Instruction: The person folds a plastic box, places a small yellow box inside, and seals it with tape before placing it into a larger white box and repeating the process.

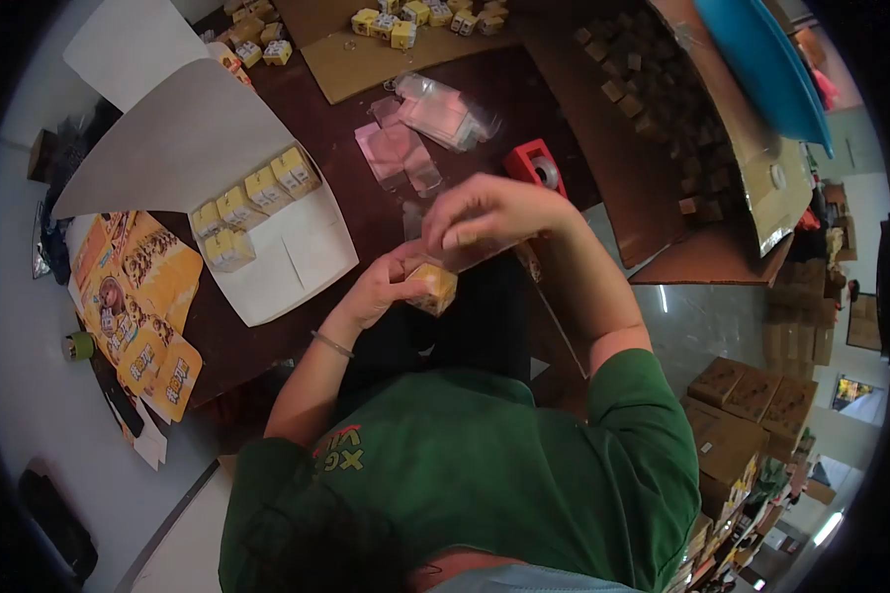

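Where both meet, left hand [381, 287] around small yellow cube [434, 287], perhaps clear-wrapped.

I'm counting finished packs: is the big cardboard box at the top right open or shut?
Open. The box has its flaps spread out, and the small brown cubes inside it show.

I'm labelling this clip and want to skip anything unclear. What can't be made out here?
Head view only:
- Small yellow box: its near face is covered by the left hand; print too small to read.
- Right hand: fingertips blur against the clear wrapping; grip unclear.
- Large cardboard box: contents dark and tiny.
- Blue tub: cut off by the lens edge.
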Tool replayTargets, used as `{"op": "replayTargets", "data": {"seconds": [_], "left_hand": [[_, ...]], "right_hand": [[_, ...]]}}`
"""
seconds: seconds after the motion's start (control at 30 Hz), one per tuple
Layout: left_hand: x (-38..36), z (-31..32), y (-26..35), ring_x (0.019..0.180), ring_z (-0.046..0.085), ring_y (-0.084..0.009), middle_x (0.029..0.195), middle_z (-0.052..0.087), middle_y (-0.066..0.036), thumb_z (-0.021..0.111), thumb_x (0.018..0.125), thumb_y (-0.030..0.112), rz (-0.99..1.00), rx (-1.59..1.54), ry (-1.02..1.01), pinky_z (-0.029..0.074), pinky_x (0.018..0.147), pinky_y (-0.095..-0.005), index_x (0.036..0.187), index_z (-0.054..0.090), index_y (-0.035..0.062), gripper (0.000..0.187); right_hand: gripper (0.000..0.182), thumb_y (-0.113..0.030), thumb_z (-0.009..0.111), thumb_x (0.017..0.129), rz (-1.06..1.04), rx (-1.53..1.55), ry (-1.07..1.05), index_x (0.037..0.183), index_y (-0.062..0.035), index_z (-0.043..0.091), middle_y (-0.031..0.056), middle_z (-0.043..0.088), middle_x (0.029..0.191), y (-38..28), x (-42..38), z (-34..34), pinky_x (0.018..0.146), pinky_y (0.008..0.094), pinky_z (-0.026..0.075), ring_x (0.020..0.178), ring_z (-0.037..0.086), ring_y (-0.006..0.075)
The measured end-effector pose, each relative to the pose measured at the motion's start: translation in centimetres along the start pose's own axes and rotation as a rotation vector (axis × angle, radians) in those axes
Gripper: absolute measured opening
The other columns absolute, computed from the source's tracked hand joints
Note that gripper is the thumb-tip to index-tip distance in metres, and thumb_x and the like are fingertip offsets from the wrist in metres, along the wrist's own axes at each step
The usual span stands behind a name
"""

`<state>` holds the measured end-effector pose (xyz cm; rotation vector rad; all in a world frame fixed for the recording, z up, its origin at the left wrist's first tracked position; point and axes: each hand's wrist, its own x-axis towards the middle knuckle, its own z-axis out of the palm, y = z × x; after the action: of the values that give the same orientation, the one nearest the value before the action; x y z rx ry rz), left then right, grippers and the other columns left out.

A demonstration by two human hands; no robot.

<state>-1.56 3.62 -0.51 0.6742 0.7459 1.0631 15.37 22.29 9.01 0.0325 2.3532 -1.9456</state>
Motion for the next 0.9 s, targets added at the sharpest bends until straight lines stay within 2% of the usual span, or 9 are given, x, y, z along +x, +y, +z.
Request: {"op": "replayTargets", "data": {"seconds": [0.07, 0.1, 0.17, 0.27, 0.4, 0.53, 0.57, 0.7, 0.9], "left_hand": [[2.3, -1.1, -3.2, 0.111, 0.06, -0.0189, 0.12, 0.062, -0.008, 0.081, 0.077, 0.012, 0.344, 0.536, 0.346, 0.045, 0.099, -0.0315, 0.128, 0.05, 0.0033, 0.06], [2.8, -1.3, -4.0, 0.11, 0.061, -0.0212, 0.119, 0.062, -0.01, 0.081, 0.076, 0.011, 0.366, 0.59, 0.446, 0.046, 0.098, -0.0327, 0.124, 0.051, 0.0029, 0.058], [3.5, -1.9, -5.3, 0.109, 0.063, -0.0266, 0.117, 0.063, -0.014, 0.081, 0.076, 0.011, 0.454, 0.755, 0.565, 0.049, 0.095, -0.0356, 0.121, 0.051, 0.0028, 0.055], [3.3, -0.8, -4.3, 0.113, 0.062, -0.0289, 0.118, 0.062, -0.014, 0.082, 0.075, 0.011, 0.375, 0.755, 0.606, 0.048, 0.097, -0.0371, 0.122, 0.05, 0.0039, 0.058], [3.4, -1.5, -4.9, 0.116, 0.06, -0.0302, 0.122, 0.061, -0.013, 0.081, 0.073, 0.01, 0.367, 0.778, 0.585, 0.046, 0.1, -0.037, 0.125, 0.051, 0.0043, 0.059], [3.2, -1.7, -5.3, 0.118, 0.058, -0.0312, 0.124, 0.059, -0.014, 0.08, 0.072, 0.008, 0.366, 0.747, 0.577, 0.045, 0.101, -0.0379, 0.125, 0.052, 0.0043, 0.06], [3.2, -1.8, -5.3, 0.118, 0.058, -0.0314, 0.124, 0.059, -0.014, 0.08, 0.071, 0.007, 0.377, 0.74, 0.568, 0.045, 0.102, -0.038, 0.125, 0.051, 0.0042, 0.061], [3.2, -1.6, -5.0, 0.115, 0.059, -0.0321, 0.122, 0.06, -0.014, 0.081, 0.071, 0.007, 0.413, 0.742, 0.57, 0.047, 0.098, -0.0378, 0.123, 0.051, 0.0043, 0.06], [2.7, -2.0, -5.0, 0.109, 0.062, -0.0223, 0.117, 0.063, -0.013, 0.081, 0.076, 0.007, 0.445, 0.786, 0.499, 0.048, 0.096, -0.0344, 0.124, 0.049, 0.0016, 0.058]], "right_hand": [[0.028, -0.017, 0.065, 0.095, 0.137, 0.064, 0.242, 0.118, -0.0007, 0.066, 0.0038, 0.069, 0.108, 2.1, 3.4, -6.3, 0.088, 0.0275, 0.048, 0.099, 0.06, 0.0103], [0.034, -0.022, 0.065, 0.094, 0.155, -0.188, 0.506, 0.12, 0.0003, 0.064, 0.011, 0.071, 0.097, 5.9, 5.5, -9.7, 0.081, 0.0299, 0.053, 0.088, 0.067, 0.0186], [0.047, -0.023, 0.068, 0.09, 0.332, -0.501, 0.751, 0.132, -0.0056, 0.057, 0.0138, 0.066, 0.117, 12.0, 9.5, -16.1, 0.085, 0.0337, 0.053, 0.104, 0.065, 0.0277], [0.058, -0.015, 0.066, 0.087, 0.119, -1.046, 1.019, 0.141, -0.0073, 0.047, 0.0185, 0.055, 0.136, 16.1, 14.1, -20.8, 0.095, 0.0391, 0.048, 0.117, 0.057, 0.0329], [0.063, -0.018, 0.075, 0.076, 0.071, -1.47, 0.586, 0.134, -0.0157, 0.053, 0.0091, 0.046, 0.144, 15.3, 15.8, -23.6, 0.097, 0.043, 0.046, 0.127, 0.048, 0.0323], [0.039, -0.019, 0.075, 0.078, 0.306, -0.983, 0.804, 0.114, -0.0093, 0.066, 0.0146, 0.066, 0.114, 12.4, 15.0, -22.7, 0.084, 0.0432, 0.053, 0.106, 0.063, 0.0331], [0.033, -0.025, 0.076, 0.083, 0.17, -0.837, 0.891, 0.106, -0.0034, 0.068, 0.0135, 0.07, 0.094, 12.1, 13.9, -21.7, 0.077, 0.0376, 0.055, 0.087, 0.069, 0.0275], [0.04, -0.034, 0.068, 0.093, 0.307, -0.173, 0.68, 0.113, 0.0005, 0.066, 0.0014, 0.067, 0.087, 8.9, 8.7, -14.7, 0.07, 0.0249, 0.05, 0.08, 0.062, 0.0074], [0.039, -0.019, 0.075, 0.087, 0.272, -0.002, 0.769, 0.119, 0.0005, 0.062, 0.0046, 0.068, 0.103, 11.5, 1.0, 0.6, 0.084, 0.0267, 0.05, 0.094, 0.063, 0.012]]}}
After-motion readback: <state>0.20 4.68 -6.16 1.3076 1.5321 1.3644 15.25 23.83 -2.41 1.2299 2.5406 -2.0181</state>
